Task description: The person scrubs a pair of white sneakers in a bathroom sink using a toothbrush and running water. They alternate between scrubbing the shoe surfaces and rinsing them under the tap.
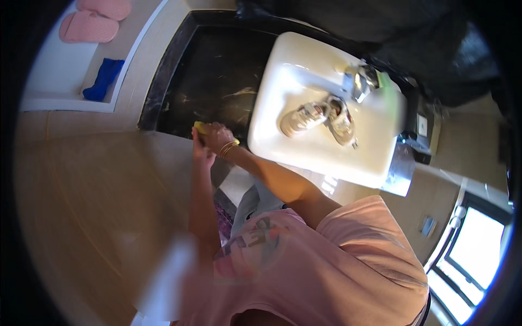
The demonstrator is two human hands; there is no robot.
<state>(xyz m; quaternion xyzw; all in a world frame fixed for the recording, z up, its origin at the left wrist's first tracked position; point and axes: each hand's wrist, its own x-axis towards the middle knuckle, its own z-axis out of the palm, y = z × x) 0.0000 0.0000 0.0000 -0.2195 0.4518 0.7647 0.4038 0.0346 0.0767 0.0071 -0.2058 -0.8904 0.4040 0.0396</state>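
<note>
My right hand (218, 137), with thin gold bangles at the wrist, is closed over a yellow thing (200, 128). That thing looks soft, like a cloth or sponge, but only small parts of it show past the fingers. Pressed against its other side is my left hand (202, 152), its fingers partly hidden behind the right. Both hands are at the front edge of the black counter, left of a white sink (266, 127). A pair of light sneakers, one shoe (307, 118) beside the other shoe (342, 124), sits in the basin, apart from my hands.
A shiny faucet (363, 81) stands at the sink's back right, near a blurred pale green thing (389, 89). The black marble counter (212, 76) extends left. A wall niche holds pink slippers (89, 27) and a blue cloth-like item (102, 80). Dark sheeting (402, 32) hangs behind.
</note>
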